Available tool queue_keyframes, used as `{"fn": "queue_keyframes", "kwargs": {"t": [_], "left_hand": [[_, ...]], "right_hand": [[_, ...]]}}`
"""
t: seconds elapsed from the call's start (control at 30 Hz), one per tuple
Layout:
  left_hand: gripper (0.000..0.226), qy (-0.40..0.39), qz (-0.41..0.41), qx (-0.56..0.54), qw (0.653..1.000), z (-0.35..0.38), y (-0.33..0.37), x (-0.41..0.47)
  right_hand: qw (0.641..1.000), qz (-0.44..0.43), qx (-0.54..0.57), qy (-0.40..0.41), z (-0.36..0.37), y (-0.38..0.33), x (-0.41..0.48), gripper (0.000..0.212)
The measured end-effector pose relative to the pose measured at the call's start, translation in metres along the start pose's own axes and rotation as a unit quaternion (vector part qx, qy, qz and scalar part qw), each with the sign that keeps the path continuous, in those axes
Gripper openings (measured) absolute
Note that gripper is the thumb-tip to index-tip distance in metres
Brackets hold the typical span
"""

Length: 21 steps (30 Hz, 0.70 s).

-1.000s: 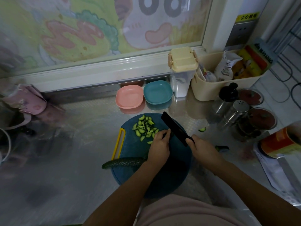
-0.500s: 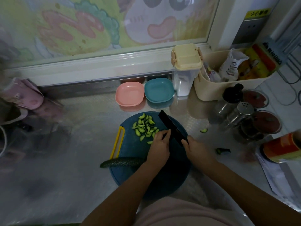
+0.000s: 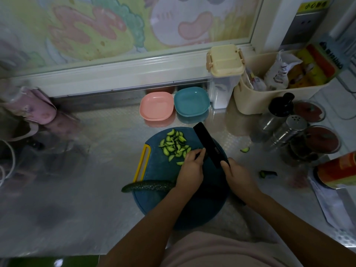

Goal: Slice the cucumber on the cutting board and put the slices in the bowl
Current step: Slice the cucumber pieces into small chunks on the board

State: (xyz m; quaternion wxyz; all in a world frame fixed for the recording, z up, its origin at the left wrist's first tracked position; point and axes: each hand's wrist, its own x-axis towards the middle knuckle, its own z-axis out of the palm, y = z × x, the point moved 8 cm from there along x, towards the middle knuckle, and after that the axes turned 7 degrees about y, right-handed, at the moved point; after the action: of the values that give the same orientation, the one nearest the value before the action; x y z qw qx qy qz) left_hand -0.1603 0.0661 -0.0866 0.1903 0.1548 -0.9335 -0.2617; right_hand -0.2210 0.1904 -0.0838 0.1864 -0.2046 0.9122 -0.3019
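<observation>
A round blue cutting board [image 3: 154, 170] with a yellow handle lies on the steel counter. A pile of cucumber slices [image 3: 174, 144] sits at its far side. A dark cucumber [image 3: 148, 185] lies across the board's left edge. My left hand [image 3: 191, 166] has curled fingers pressing down on a cucumber piece hidden beneath them, right beside the blade. My right hand [image 3: 238, 175] grips the handle of a black knife [image 3: 209, 144] whose blade points away over the board. A pink bowl [image 3: 157, 108] and a blue bowl [image 3: 191, 102] stand behind the board.
A stray slice [image 3: 245, 149] and a cucumber end [image 3: 266, 174] lie on the counter to the right. Spice jars [image 3: 289, 132], a lidded container [image 3: 224, 74] and a beige basket [image 3: 269, 93] crowd the back right. An orange can [image 3: 339, 170] lies far right. A pink cup [image 3: 32, 106] sits left.
The knife blade has shifted slightly left, closer to my left hand's fingers. The view has moved a little closer to the board; the slices and the whole cucumber stay in place.
</observation>
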Motion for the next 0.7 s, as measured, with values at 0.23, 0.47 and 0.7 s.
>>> {"fn": "queue_keyframes", "kwargs": {"t": [0.23, 0.47, 0.7], "left_hand": [[0.05, 0.0, 0.001, 0.005, 1.0, 0.0, 0.0, 0.0], [0.046, 0.01, 0.007, 0.004, 1.0, -0.002, 0.0, 0.0], [0.041, 0.01, -0.01, -0.005, 1.0, -0.002, -0.002, 0.0]], "right_hand": [[1.0, -0.017, -0.017, -0.012, -0.008, -0.006, 0.0, 0.033], [0.999, -0.029, -0.037, -0.026, -0.011, -0.007, 0.002, 0.036], [0.997, -0.026, -0.058, -0.035, -0.009, -0.006, 0.0, 0.029]]}}
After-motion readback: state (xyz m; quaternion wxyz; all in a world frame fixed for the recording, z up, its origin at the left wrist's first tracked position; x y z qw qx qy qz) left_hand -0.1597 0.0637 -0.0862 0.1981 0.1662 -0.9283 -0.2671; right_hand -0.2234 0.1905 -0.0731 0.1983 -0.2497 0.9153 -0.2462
